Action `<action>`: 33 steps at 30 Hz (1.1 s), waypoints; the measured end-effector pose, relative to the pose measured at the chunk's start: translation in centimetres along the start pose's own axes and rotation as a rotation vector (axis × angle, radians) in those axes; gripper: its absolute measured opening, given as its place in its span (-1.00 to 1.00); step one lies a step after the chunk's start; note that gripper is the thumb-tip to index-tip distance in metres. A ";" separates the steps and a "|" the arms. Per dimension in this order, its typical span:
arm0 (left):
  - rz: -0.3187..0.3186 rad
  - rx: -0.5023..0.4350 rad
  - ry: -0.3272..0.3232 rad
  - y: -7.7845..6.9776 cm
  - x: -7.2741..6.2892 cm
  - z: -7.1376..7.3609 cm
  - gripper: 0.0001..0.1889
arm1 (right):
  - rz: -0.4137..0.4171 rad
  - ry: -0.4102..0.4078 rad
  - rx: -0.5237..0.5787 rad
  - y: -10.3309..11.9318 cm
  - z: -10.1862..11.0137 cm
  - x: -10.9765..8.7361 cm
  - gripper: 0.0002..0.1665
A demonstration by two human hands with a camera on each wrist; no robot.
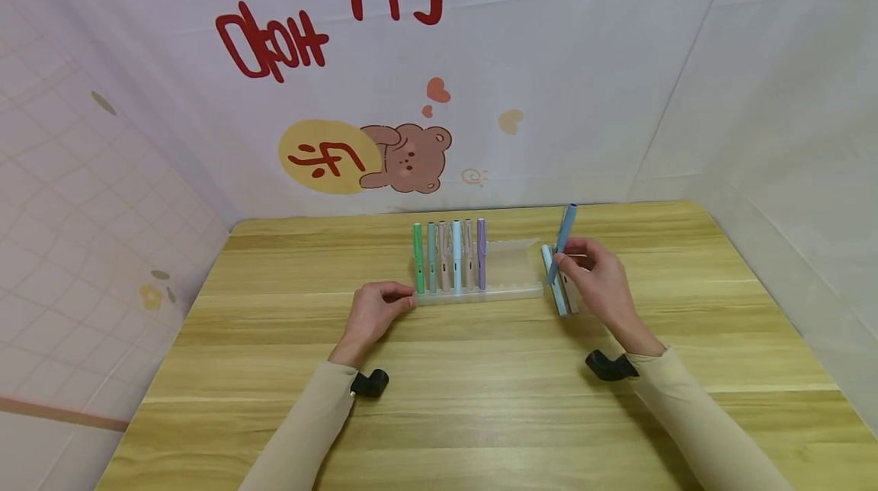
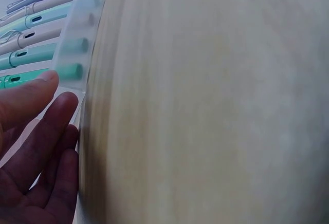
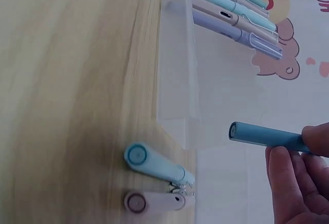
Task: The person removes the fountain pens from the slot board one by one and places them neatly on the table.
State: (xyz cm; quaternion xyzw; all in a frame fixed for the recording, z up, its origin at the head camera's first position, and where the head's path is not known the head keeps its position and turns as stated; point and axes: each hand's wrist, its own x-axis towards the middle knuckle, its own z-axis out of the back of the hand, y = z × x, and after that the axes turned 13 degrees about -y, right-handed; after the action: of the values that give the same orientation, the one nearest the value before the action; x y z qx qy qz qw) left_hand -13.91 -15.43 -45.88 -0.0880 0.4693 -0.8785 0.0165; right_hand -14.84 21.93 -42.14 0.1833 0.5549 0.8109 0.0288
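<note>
A clear pen stand [image 1: 511, 292] holds several capped pens side by side, from a green pen [image 1: 419, 258] at the left end to a purple pen [image 1: 482, 255]. My left hand [image 1: 373, 314] rests at the stand's left end, thumb and fingertips right at its corner beside the green pen. My right hand [image 1: 598, 281] pinches a blue pen [image 1: 565, 228] between thumb and fingers, tilted above the table right of the stand. Below it lie a light blue pen [image 3: 157, 163] and a pinkish-beige pen [image 3: 154, 202], partly covered by the hand in the head view.
The stand's right part shows bare slots and a clear back panel [image 3: 221, 85]. Behind the wooden table [image 1: 480, 399] hangs a white cloth wall [image 1: 583, 56] with a bear print and red characters. Another cloth wall [image 1: 809, 171] borders the right side.
</note>
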 end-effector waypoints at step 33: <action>0.003 -0.018 -0.007 0.3 0.1 0.0 -0.87 | 0.029 -0.040 -0.165 -1.1 3.3 0.1 -0.56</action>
State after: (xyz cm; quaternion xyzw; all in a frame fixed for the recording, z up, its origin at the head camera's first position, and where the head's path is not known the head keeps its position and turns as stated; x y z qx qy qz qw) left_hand -13.98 -15.57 -46.10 -0.0906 0.4772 -0.8739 0.0188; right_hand -13.99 25.30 -42.13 0.2046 0.4827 0.8505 0.0429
